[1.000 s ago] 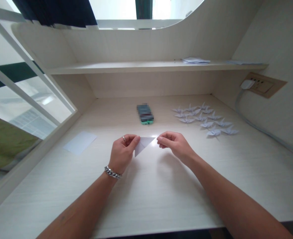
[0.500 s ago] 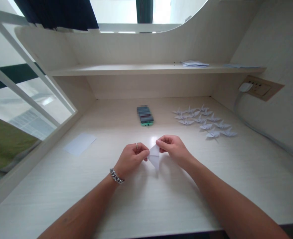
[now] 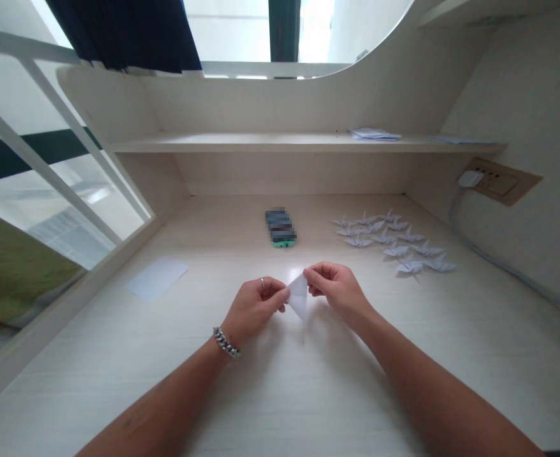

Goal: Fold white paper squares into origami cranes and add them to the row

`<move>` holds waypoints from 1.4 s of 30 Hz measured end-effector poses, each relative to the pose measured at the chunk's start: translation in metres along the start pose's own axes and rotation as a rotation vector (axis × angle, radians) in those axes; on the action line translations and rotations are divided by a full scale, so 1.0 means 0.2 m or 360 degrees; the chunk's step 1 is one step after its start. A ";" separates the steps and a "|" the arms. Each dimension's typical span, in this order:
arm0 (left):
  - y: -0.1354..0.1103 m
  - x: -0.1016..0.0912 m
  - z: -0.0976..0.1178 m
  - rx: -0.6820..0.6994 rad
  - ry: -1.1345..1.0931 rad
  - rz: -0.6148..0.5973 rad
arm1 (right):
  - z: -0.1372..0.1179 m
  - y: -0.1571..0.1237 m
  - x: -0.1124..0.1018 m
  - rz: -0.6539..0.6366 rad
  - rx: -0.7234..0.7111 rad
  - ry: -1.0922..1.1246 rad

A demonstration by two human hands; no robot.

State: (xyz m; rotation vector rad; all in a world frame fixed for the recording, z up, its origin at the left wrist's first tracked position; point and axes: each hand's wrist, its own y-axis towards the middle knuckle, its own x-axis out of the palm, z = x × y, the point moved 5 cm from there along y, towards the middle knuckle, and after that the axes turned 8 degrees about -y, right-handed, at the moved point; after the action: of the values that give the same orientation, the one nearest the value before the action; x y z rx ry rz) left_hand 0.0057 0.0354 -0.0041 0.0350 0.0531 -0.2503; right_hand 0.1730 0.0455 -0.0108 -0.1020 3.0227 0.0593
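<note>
A folded triangle of white paper (image 3: pixel 299 295) hangs point down above the pale wood-grain desk (image 3: pixel 280 393). My left hand (image 3: pixel 256 303), with a ring and a chain bracelet, pinches its left corner. My right hand (image 3: pixel 334 289) pinches its upper right edge between thumb and fingers. Part of the paper is hidden behind my fingertips. A flat square sheet of pale paper (image 3: pixel 157 278) lies on the desk to the left of my hands. Beyond them, several folded paper cranes (image 3: pixel 389 238) stand in loose rows.
A pixelated phone in a green case (image 3: pixel 280 227) lies at the back of the desk. Papers (image 3: pixel 374 134) rest on a shelf (image 3: pixel 280 143) above it. A wall socket with a white plug (image 3: pixel 470 179) and cable is on the right, a window (image 3: pixel 56 190) on the left.
Both hands have come together on the paper since the oldest frame. The triangle has turned to point down, and my right hand now grips it. The view has tilted slightly.
</note>
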 end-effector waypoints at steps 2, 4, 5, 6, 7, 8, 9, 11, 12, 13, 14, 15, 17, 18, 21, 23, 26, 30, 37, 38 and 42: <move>0.00 -0.02 -0.01 0.0021 -0.0064 0.0108 | 0.01 -0.01 0.04 -0.0075 0.0014 0.0004; 0.01 -0.04 -0.02 0.0026 -0.0117 0.0172 | 0.01 -0.02 0.07 -0.0201 -0.0009 -0.0038; 0.01 -0.04 -0.02 0.0023 -0.0128 0.0173 | 0.01 -0.02 0.08 -0.0206 -0.0055 -0.0083; 0.01 -0.04 -0.02 0.0020 -0.0121 0.0151 | 0.01 -0.02 0.08 -0.0185 -0.0095 -0.0120; 0.01 -0.03 -0.02 0.0021 -0.0096 0.0111 | 0.01 -0.02 0.08 -0.0152 -0.0128 -0.0154; 0.00 -0.01 -0.02 0.0029 -0.0059 0.0061 | 0.01 -0.02 0.07 -0.0116 -0.0159 -0.0185; 0.00 0.00 -0.01 0.0046 -0.0020 0.0015 | 0.00 -0.02 0.07 -0.0094 -0.0184 -0.0207; 0.00 0.02 0.00 0.0086 0.0047 -0.0054 | -0.01 -0.03 0.07 -0.0103 -0.0229 -0.0243; -0.01 0.02 0.00 0.0103 0.0065 -0.0064 | -0.02 -0.04 0.08 -0.0123 -0.0254 -0.0271; -0.01 0.02 0.00 0.0117 0.0070 -0.0062 | -0.03 -0.04 0.08 -0.0148 -0.0277 -0.0301; -0.01 0.02 0.00 0.0129 0.0070 -0.0056 | -0.04 -0.05 0.09 -0.0169 -0.0296 -0.0333; 0.00 0.02 0.00 0.0136 0.0073 -0.0049 | -0.05 -0.06 0.10 -0.0189 -0.0312 -0.0353; 0.00 0.01 0.00 0.0127 0.0086 -0.0035 | -0.06 -0.08 0.11 -0.0198 -0.0343 -0.0367; 0.00 0.00 -0.01 0.0109 0.0087 -0.0013 | -0.06 -0.08 0.11 -0.0177 -0.0364 -0.0373; 0.00 -0.02 -0.03 0.0034 -0.0007 0.0153 | -0.07 -0.10 0.08 0.0003 -0.0465 -0.0496; 0.00 -0.02 -0.03 0.0025 -0.0143 0.0251 | -0.09 -0.11 0.07 0.0137 -0.0566 -0.0638; -0.01 -0.01 -0.02 0.0052 -0.0339 0.0241 | -0.12 -0.12 0.08 0.0209 -0.0752 -0.0779; -0.01 -0.01 -0.01 0.0077 -0.0496 0.0226 | -0.15 -0.14 0.11 0.0125 -0.0826 -0.0751; -0.01 -0.02 0.01 0.0100 -0.0533 0.0265 | -0.09 -0.11 0.12 -0.0056 -0.0425 -0.0292; -0.01 -0.02 0.01 0.0097 -0.0530 0.0266 | -0.08 -0.10 0.11 -0.0067 -0.0385 -0.0238; -0.01 -0.03 0.01 0.0098 -0.0508 0.0264 | -0.03 -0.08 0.12 -0.0132 -0.0249 -0.0035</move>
State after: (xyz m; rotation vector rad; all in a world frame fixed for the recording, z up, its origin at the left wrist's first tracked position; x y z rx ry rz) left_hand 0.0004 0.0349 -0.0023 0.0599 -0.2741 -0.0892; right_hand 0.1502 0.0284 -0.0077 -0.2384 2.9840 0.2872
